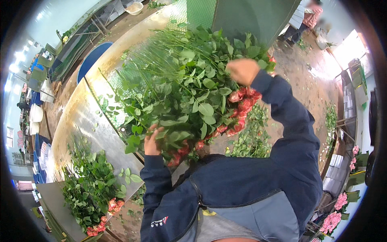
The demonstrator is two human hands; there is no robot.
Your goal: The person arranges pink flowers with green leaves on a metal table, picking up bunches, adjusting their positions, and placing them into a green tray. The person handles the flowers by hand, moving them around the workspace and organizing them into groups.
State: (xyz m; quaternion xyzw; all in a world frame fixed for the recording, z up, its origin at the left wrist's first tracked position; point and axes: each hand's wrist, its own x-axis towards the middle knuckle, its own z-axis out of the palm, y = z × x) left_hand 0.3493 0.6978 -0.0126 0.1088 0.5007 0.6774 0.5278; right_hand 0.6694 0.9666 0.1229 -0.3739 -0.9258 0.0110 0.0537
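Observation:
A large pile of cut roses [189, 80] lies across the table, its long green stems toward the far left and its coral-pink blooms [242, 109] toward me on the right. My left hand [152, 140] is at the near left edge of the pile, fingers bent among the leaves and closed around a rose, its stem mostly hidden. Some leaves beside it are blurred. Over the right side of the pile, above the blooms, my right hand [243, 71] is closed like a fist and smeared by motion. Whatever it may hold cannot be made out.
A smaller bunch of roses [90, 185] lies at the near left. The metal table [86, 117] has a curved rim, with a blue tub [94, 56] beyond it. A green panel [252, 20] rises at the far side. Fallen leaves [254, 133] lie below the blooms. Another person [310, 18] is far right.

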